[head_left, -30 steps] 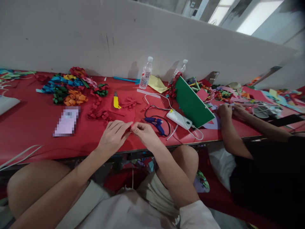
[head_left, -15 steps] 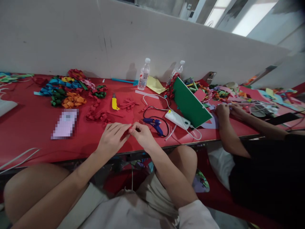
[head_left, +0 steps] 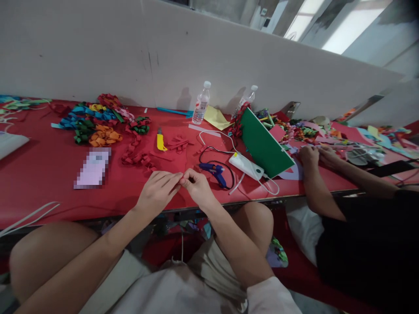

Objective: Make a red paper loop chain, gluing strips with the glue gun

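Observation:
At the table's front edge my left hand [head_left: 159, 187] and my right hand [head_left: 196, 185] meet, their fingertips pinched together. A small bit of red paper strip [head_left: 182, 177] shows between them, mostly hidden by the fingers. Beyond my hands lie a red paper chain [head_left: 139, 159] and loose red paper strips [head_left: 179, 144]. A yellow utility knife [head_left: 160, 141] rests beside these strips. Close to my right hand is a blue glue gun [head_left: 214, 172] with a black cord, beside a white power bank [head_left: 246, 165].
Coloured paper chains [head_left: 104, 135] and a pixelated phone [head_left: 94, 168] lie on the left. A green board [head_left: 265, 141] leans on the right. Two water bottles [head_left: 201, 104] stand near the wall. A co-worker's hands [head_left: 310, 157] handle paper at the right.
The whole view has shifted slightly, so things appear a little further right. My hands stay pinched together, and less red shows between the fingertips.

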